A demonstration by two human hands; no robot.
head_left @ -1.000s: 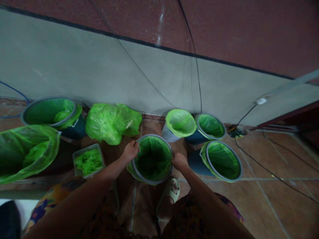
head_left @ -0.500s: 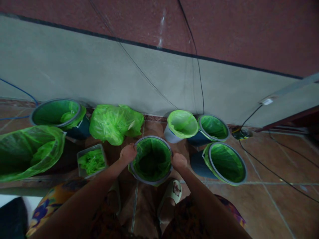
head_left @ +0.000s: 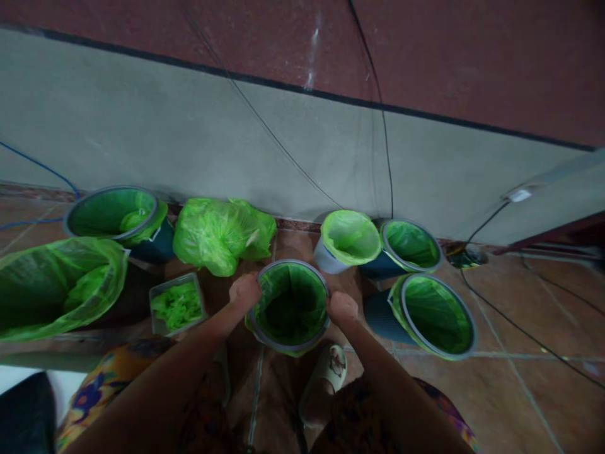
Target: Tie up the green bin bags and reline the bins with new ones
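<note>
A small round bin (head_left: 292, 343) with a grey rim ring and a green bag liner stands on the tiled floor in front of me. My left hand (head_left: 244, 292) is closed on the left side of its rim. On the right side of the rim, my right hand (head_left: 342, 309) is closed as well. Both press at the ring where the green bag folds over the edge. My sandalled foot (head_left: 329, 367) is just below the bin.
Three more lined bins (head_left: 437, 314) (head_left: 410, 244) (head_left: 348, 237) stand to the right, another lined bin (head_left: 113, 212) at the left. A full green bag (head_left: 220, 233), a clear box of green bags (head_left: 176, 306) and a large open green bag (head_left: 54, 287) lie nearby. Cables (head_left: 515, 325) cross the floor by the wall.
My left hand has slid from the top-left of the rim down to its left side and closed into a fist. The view has shifted slightly; the bin stays between both hands.
</note>
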